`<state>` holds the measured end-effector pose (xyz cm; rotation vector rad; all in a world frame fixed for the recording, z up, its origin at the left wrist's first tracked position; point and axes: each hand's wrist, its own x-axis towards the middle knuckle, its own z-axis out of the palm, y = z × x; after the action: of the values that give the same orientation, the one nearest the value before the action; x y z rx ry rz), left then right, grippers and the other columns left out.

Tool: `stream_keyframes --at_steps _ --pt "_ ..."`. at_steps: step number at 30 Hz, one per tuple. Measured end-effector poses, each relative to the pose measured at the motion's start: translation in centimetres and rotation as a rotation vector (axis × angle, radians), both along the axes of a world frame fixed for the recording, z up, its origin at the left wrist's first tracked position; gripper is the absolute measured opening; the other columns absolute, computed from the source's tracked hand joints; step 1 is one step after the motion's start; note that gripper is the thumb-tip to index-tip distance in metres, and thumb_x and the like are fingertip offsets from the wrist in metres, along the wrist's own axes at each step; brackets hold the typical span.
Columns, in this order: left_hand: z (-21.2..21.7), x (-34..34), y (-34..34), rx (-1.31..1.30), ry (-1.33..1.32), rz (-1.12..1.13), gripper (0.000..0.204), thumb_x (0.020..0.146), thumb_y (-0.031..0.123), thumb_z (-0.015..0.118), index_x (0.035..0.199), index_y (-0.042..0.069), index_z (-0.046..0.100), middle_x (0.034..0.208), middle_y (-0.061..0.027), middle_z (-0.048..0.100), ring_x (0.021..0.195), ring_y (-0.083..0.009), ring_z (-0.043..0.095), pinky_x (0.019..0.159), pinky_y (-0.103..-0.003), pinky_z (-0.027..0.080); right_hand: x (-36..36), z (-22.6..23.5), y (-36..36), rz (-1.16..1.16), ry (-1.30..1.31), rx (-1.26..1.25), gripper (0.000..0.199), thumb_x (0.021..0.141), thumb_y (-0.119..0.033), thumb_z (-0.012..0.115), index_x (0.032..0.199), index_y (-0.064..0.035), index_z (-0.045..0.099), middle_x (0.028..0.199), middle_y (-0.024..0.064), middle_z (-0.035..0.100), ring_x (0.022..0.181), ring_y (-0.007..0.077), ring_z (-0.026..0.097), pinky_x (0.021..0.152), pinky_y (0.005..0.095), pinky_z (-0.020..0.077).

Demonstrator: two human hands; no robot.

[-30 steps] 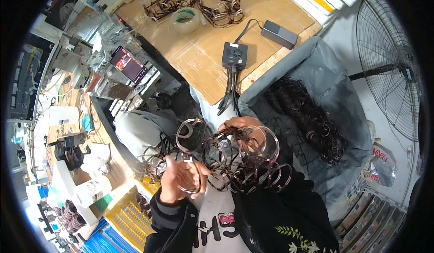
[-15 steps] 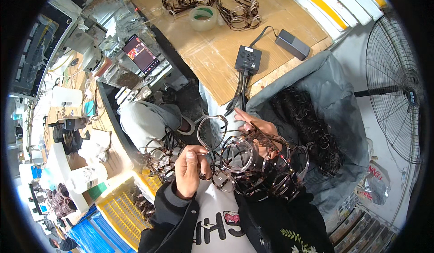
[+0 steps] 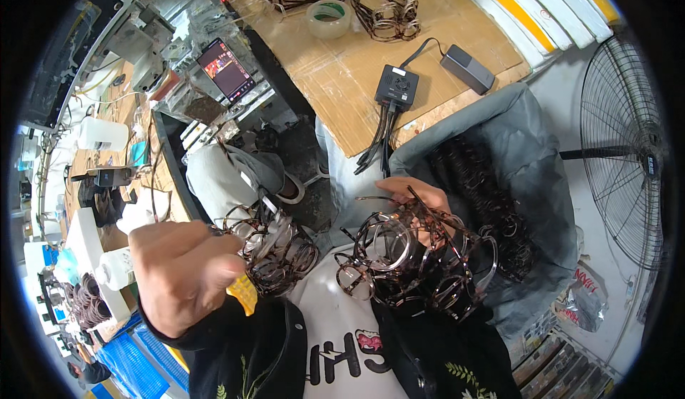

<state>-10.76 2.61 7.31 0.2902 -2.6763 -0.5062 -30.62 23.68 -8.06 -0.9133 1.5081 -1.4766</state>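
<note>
Gripping a tangled cluster of tortoiseshell eyeglass frames (image 3: 396, 265) in the right hand (image 3: 414, 188), as seen in the head view, held it up before the body, over one side of the black jacket (image 3: 464, 349) and beside the white printed shirt (image 3: 332, 317). Had that hand's fingers behind and among the rims, partly hidden by them. Held the left hand (image 3: 187, 274) curled close to the camera, well apart from the right. Could not tell the contents of that curled hand, if any. Had a second heap of similar frames (image 3: 278, 260) at the lap, between the left hand and the shirt, with a bit of yellow tray (image 3: 242, 297) showing just below.

Saw, beyond the right hand, a grey fabric-lined bin (image 3: 546, 185) with a long mass of dark looped pieces (image 3: 485, 206) inside, and farther right a black wire-guarded fan (image 3: 621, 156). Saw ahead a cardboard sheet (image 3: 321, 78) bearing more eyeglass frames (image 3: 392, 24), a roll of clear tape (image 3: 321, 29), and a small black device (image 3: 397, 87) wired to a dark grey block (image 3: 467, 69). Saw, to the left, a lit smartphone (image 3: 227, 69), and lower down a blue tray (image 3: 139, 363).
</note>
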Motion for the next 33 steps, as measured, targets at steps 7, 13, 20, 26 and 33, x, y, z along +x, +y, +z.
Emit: stream_keyframes --at_steps 7,13,20,26,33 --pt "-5.0 -7.4 -0.9 0.96 -0.273 -0.861 0.052 0.094 0.035 0.049 0.053 0.005 0.06 0.048 -0.004 0.055 0.041 -0.0192 0.053 0.041 -0.032 0.04 1.0 0.4 -1.1 0.044 -0.203 0.015 0.068 0.078 -0.041 0.069 0.128 -0.0001 0.048 0.094 0.0036 0.055 0.085 0.0085 0.05 0.078 0.0229 0.0422" --pt "-7.6 -9.5 1.4 0.771 -0.197 -0.889 0.059 0.095 0.032 0.048 0.044 0.001 0.049 0.053 -0.0103 0.059 0.051 -0.0229 0.059 0.047 -0.033 0.04 1.3 3.2 -1.6 -0.007 -0.029 0.065 0.06 0.077 -0.033 0.067 0.119 0.0052 0.052 0.09 0.0098 0.063 0.077 0.0102 0.059 0.068 0.0249 0.0465" --pt "-9.7 -9.1 1.8 0.853 0.098 -0.889 0.049 0.092 0.017 0.052 0.046 0.003 0.047 0.042 -0.007 0.043 0.042 -0.0228 0.045 0.042 -0.035 0.033 2.3 1.3 -2.5 -0.01 0.002 0.033 0.042 0.085 -0.022 0.062 0.118 0.0015 0.049 0.099 0.0086 0.059 0.082 0.0095 0.057 0.071 0.0228 0.0453" --pt "-10.5 -8.4 2.5 0.89 0.225 -0.798 0.038 0.091 0.012 0.052 0.054 0.004 0.057 0.047 -0.0061 0.045 0.041 -0.0215 0.042 0.044 -0.034 0.035 1.2 -0.4 -2.0 0.151 0.001 0.201 0.035 0.08 -0.023 0.066 0.104 0.0004 0.055 0.093 0.0094 0.056 0.083 0.0148 0.056 0.069 0.0285 0.0443" --pt "-10.7 -5.2 4.4 0.989 0.422 -0.098 0.035 0.094 0.013 0.038 0.07 0.0 0.06 0.066 -0.0065 0.06 0.055 -0.0143 0.05 0.055 -0.028 0.041 1.0 0.1 -2.1 0.147 0.218 0.076 0.063 0.072 -0.052 0.058 0.1 0.0044 0.061 0.09 0.0093 0.048 0.079 0.0174 0.055 0.07 0.0272 0.0426"
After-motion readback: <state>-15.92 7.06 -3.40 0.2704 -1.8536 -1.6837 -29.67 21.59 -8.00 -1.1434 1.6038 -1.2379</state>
